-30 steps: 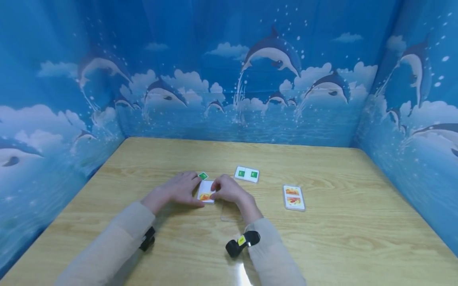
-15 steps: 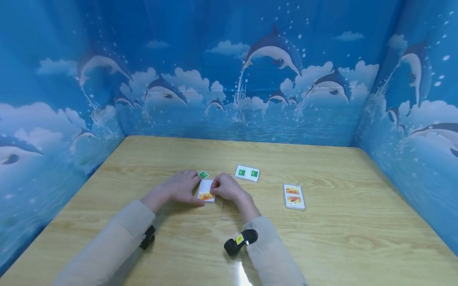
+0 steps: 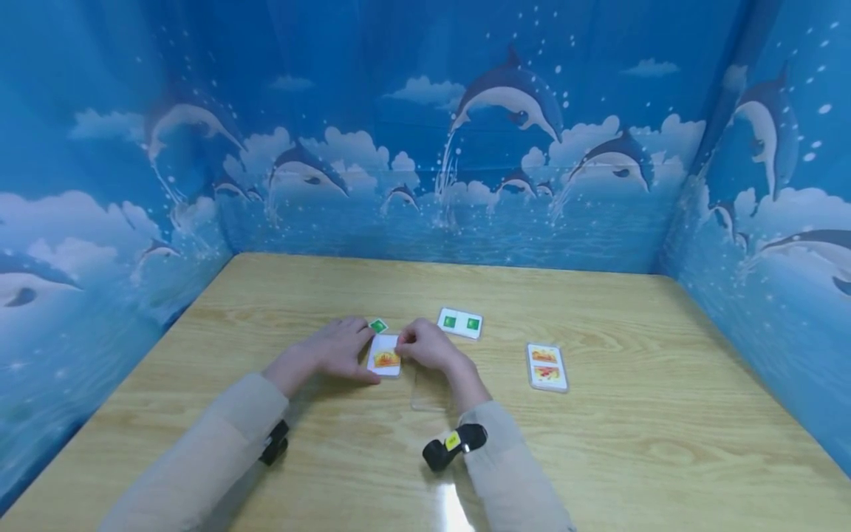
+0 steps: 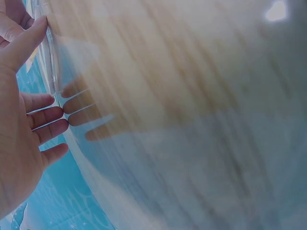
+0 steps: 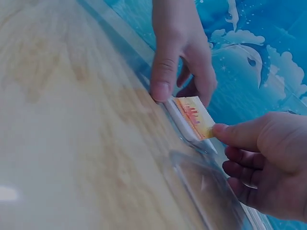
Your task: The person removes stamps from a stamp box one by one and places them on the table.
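Between its thumb and index finger, my right hand [image 3: 428, 346] pinches a small orange stamp [image 5: 194, 117] with a toothed edge. The stamp is tilted up over a white card [image 3: 384, 343] in a clear case. My left hand [image 3: 339, 349] lies at the card's left side, fingers extended and spread, thumb at the near corner. In the left wrist view the left fingers [image 4: 50, 116] are straight above the glossy table. A green stamp [image 3: 378, 326] lies just beyond the card, by the left fingertips.
A clear empty case [image 3: 428, 395] lies under and near the right wrist. Farther back is a cased card with two green stamps [image 3: 460, 323]. Another with two orange stamps [image 3: 547, 367] is at the right. Blue dolphin curtains [image 3: 412, 214] border the wooden table [image 3: 638, 414].
The right hand has shifted slightly right and away from me, and the orange stamp has moved up the card with it. The left hand stays in place.
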`<control>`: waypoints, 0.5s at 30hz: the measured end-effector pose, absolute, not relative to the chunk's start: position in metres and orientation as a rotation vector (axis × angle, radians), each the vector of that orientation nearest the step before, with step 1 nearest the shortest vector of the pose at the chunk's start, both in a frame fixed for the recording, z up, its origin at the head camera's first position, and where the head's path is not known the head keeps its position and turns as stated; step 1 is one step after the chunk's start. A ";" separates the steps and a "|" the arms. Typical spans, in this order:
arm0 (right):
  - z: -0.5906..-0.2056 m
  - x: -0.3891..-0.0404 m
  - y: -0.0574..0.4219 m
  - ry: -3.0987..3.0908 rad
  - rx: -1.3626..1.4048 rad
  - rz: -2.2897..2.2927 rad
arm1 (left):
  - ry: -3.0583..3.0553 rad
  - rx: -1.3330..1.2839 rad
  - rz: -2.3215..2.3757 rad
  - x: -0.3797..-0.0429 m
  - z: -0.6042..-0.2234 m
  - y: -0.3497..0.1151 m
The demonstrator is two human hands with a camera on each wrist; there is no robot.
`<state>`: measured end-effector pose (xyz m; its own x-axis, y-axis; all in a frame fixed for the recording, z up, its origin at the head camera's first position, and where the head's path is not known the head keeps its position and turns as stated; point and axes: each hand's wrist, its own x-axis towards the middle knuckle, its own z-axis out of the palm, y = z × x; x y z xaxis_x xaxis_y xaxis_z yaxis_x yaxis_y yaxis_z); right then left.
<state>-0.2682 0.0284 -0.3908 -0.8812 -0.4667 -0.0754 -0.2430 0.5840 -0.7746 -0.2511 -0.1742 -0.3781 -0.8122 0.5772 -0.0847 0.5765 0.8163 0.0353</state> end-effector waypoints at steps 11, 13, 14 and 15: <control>-0.392 -0.281 0.039 2.510 -0.504 -1.285 | 2.919 0.932 0.029 -0.251 -0.380 -0.175; -0.393 -0.283 0.041 2.497 -0.476 -1.320 | 2.916 0.930 0.025 -0.251 -0.380 -0.175; -0.394 -0.284 0.041 2.492 -0.465 -1.340 | 2.914 0.930 0.024 -0.251 -0.380 -0.175; -0.395 -0.285 0.042 2.488 -0.450 -1.357 | 2.912 0.922 0.021 -0.251 -0.379 -0.175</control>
